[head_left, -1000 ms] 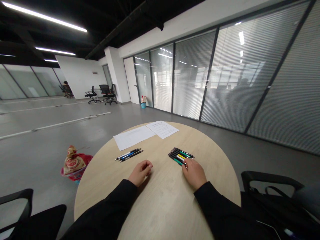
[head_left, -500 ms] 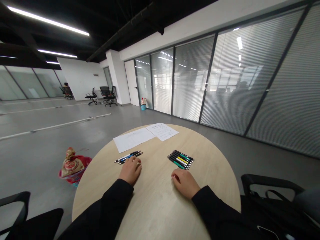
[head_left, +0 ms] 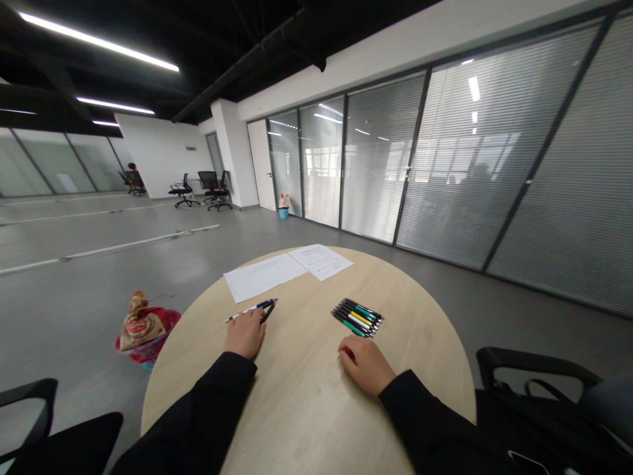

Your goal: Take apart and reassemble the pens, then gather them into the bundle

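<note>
My left hand (head_left: 246, 333) is on the left part of the round table, its fingers curled down over a few pens. By its fingertips a black pen (head_left: 268, 311) slants across the others, and it appears to be in their grip, though the fingers hide part of it. A white-barrelled pen (head_left: 236, 316) pokes out beyond the knuckles. My right hand (head_left: 366, 363) rests on the wood with curled fingers and no object visible in it. Just beyond it, several pens with black, green, yellow and white barrels (head_left: 357, 317) lie side by side in a row.
Two white paper sheets, one blank-looking (head_left: 264, 277) and one printed (head_left: 321, 261), lie at the far edge of the table (head_left: 306, 402). Left of the table stands a lined bin (head_left: 148, 330) on the floor. Black chairs (head_left: 539, 359) flank the table.
My left hand has shifted a little left and toward me over the pens. The black pen beside its fingers has turned to a steeper slant. My right hand has stayed put.
</note>
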`<state>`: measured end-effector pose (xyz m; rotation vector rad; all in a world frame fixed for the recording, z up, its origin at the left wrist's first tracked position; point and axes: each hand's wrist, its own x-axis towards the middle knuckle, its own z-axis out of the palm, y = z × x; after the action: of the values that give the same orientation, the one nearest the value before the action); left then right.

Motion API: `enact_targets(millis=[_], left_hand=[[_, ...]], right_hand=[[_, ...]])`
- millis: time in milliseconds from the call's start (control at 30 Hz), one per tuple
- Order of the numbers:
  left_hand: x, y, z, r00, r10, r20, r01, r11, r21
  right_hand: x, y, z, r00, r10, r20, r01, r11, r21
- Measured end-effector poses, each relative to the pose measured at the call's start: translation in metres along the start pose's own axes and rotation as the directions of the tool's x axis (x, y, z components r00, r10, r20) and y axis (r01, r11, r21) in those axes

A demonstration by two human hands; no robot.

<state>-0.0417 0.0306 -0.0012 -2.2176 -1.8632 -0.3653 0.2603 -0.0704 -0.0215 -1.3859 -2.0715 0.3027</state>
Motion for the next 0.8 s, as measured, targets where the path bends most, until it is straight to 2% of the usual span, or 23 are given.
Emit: enact_targets(millis=[267,467,533,633,733,800], left_hand=[[-0.002,0.008,-0.003,0.996,0.068,0.054,-0.071,0.996,0.05],[-0.005,0.015,-0.002,0.982,0.177,0.073,-0.179,0.983,0.031],[-0.005,0.016,-0.001,0.984,0.175,0.04,-0.174,0.984,-0.025],[-0.004,0.018,-0.001,0.983,0.174,-0.059,-0.182,0.964,-0.196],[-0.007,0.025,-0.005,0.974,0.158,-0.162,-0.211,0.894,-0.396],[-0.011,0.034,-0.009,0.971,0.159,-0.177,-0.229,0.83,-0.509]], right_hand=[[-0.001,-0.002,-0.002,1.0,-0.009,0.008,0.009,1.0,0.014],[-0.001,-0.003,-0.003,1.0,-0.025,0.018,0.024,0.999,0.037],[0.0,-0.003,-0.002,1.0,-0.022,0.021,0.022,0.999,0.038],[0.0,-0.002,-0.001,1.0,-0.023,0.018,0.022,0.999,0.04],[0.001,-0.002,0.001,1.0,-0.029,-0.001,0.029,0.998,0.051],[0.002,-0.003,0.002,0.999,-0.024,-0.022,0.026,0.997,0.067]])
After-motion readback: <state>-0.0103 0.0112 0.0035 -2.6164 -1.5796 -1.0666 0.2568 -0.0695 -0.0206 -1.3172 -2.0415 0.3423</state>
